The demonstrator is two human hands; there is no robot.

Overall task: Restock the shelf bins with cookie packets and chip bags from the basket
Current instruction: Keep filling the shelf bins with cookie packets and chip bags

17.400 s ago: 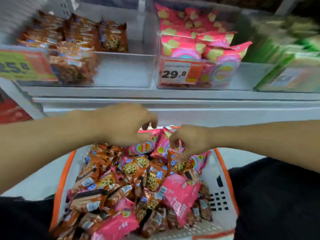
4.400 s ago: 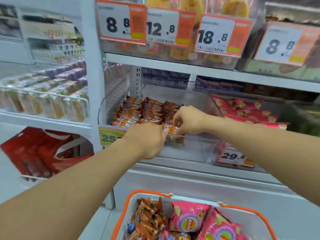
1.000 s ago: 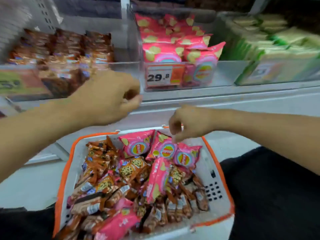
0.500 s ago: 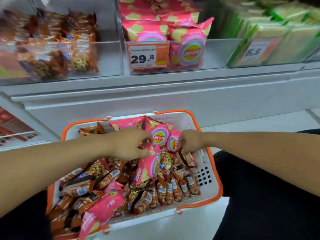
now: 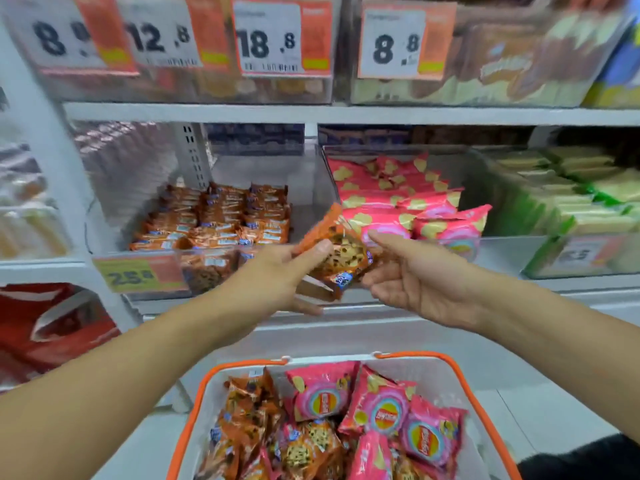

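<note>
Stocking step under way: left hand (image 5: 277, 271) pinches a cookie packet (image 5: 341, 252) just before the cookie bin (image 5: 207, 216); right hand (image 5: 420, 275), fingers relaxed, touches its far end. Next: place it in that bin's open right side.

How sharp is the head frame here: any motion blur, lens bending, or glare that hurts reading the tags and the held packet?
Head view: price tags smeared but readable; cookie packet in left hand is soft-edged; right hand sharper; shelf edge bows from wide-angle lens; right bins washed out; basket clearest.
</note>
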